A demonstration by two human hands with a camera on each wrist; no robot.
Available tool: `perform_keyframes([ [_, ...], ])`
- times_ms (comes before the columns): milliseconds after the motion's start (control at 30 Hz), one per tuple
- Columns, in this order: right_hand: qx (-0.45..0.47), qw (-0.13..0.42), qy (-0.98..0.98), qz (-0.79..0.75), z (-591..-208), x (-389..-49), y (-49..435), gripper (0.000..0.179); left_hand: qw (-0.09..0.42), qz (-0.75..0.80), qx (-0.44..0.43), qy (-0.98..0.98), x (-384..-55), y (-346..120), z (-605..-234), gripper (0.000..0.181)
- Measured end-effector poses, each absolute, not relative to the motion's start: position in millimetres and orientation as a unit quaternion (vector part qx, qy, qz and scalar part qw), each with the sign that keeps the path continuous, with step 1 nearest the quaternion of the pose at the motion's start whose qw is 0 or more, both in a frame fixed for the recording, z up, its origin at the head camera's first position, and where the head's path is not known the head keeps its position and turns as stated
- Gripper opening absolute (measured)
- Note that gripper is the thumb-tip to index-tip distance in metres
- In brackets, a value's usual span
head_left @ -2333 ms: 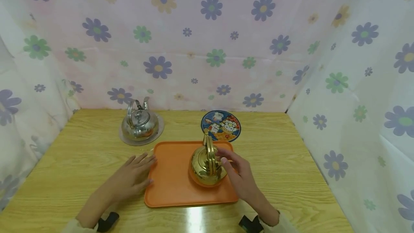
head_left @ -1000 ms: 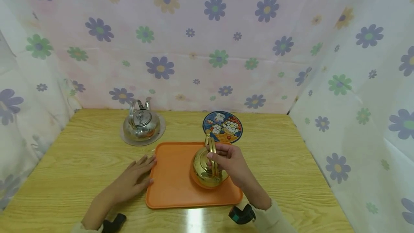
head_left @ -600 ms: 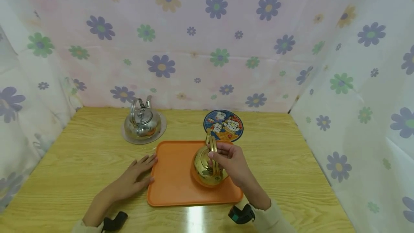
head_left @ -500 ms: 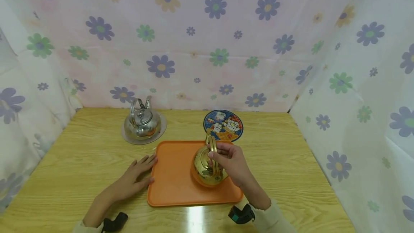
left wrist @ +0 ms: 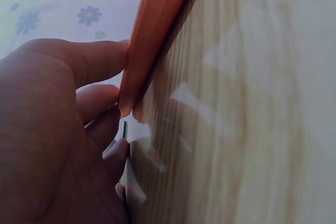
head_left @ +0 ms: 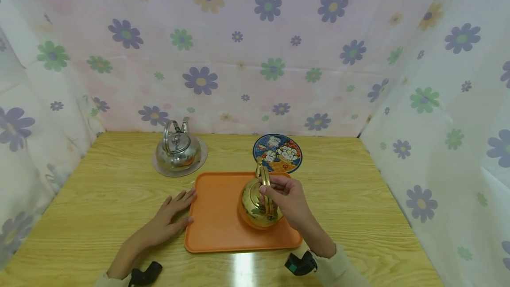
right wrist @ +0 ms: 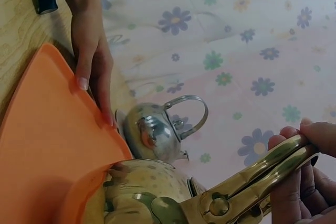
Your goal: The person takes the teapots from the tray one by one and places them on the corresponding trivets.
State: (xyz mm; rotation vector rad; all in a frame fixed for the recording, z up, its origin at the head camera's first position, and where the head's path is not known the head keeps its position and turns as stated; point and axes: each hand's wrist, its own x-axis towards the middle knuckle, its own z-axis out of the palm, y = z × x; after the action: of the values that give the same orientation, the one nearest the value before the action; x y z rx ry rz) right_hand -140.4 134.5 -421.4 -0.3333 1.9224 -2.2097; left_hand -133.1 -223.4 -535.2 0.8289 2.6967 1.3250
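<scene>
A gold kettle (head_left: 255, 209) stands upright on the right half of an orange tray (head_left: 215, 234). My right hand (head_left: 290, 200) grips its raised handle, thumb on the near side and fingers curled round behind, as the right wrist view also shows at the handle (right wrist: 262, 171). My left hand (head_left: 169, 218) lies on the table with fingers straight, the fingertips touching the tray's left edge. In the left wrist view the thumb and a finger of that left hand (left wrist: 68, 108) meet the tray's side wall (left wrist: 152, 35).
Behind the tray on the left, a silver kettle (head_left: 178, 152) sits on a round pale mat (head_left: 203, 152). A round blue mat with cartoon figures (head_left: 277, 153) lies behind the tray's right side. Flowered cloth (head_left: 239, 56) closes off the wooden table (head_left: 338, 180) at the back and sides.
My right hand, earlier loose beside the gold kettle's handle, has closed its fingers round it. The left hand stays at the tray's left edge. The kettle keeps its place on the tray.
</scene>
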Motion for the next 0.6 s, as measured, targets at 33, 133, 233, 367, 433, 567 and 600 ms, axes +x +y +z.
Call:
perform_keyframes([
  [33, -0.111, 0.097, 0.650, -0.746, -421.1, -140.3, 134.4, 0.039, 0.011, 0.425, 0.266, 0.865, -133.2, -223.5, -535.9, 0.061],
  [133, -0.104, 0.097, 0.654, -0.743, -419.8, -139.8, 134.5, 0.039, 0.011, 0.426, 0.264, 0.865, -132.9, -223.4, -536.5, 0.061],
  [233, -0.096, 0.095, 0.664, -0.736, -418.5, -139.5, 134.2, 0.038, 0.011, 0.427, 0.263, 0.865, -132.5, -223.7, -537.0, 0.061],
  [367, -0.087, 0.094, 0.668, -0.733, -417.5, -138.9, 133.7, 0.038, 0.010, 0.424, 0.262, 0.867, -132.9, -223.4, -537.7, 0.060],
  [433, -0.084, 0.092, 0.667, -0.735, -417.6, -139.0, 133.3, 0.039, 0.010, 0.422, 0.260, 0.869, -132.6, -223.1, -538.0, 0.060],
  [567, -0.087, 0.084, 0.661, -0.741, -418.9, -139.7, 132.0, 0.039, 0.008, 0.424, 0.258, 0.868, -131.5, -222.3, -537.0, 0.060],
  [600, -0.090, 0.082, 0.660, -0.741, -419.2, -140.1, 131.7, 0.040, 0.007, 0.425, 0.258, 0.867, -131.0, -222.2, -536.5, 0.060],
])
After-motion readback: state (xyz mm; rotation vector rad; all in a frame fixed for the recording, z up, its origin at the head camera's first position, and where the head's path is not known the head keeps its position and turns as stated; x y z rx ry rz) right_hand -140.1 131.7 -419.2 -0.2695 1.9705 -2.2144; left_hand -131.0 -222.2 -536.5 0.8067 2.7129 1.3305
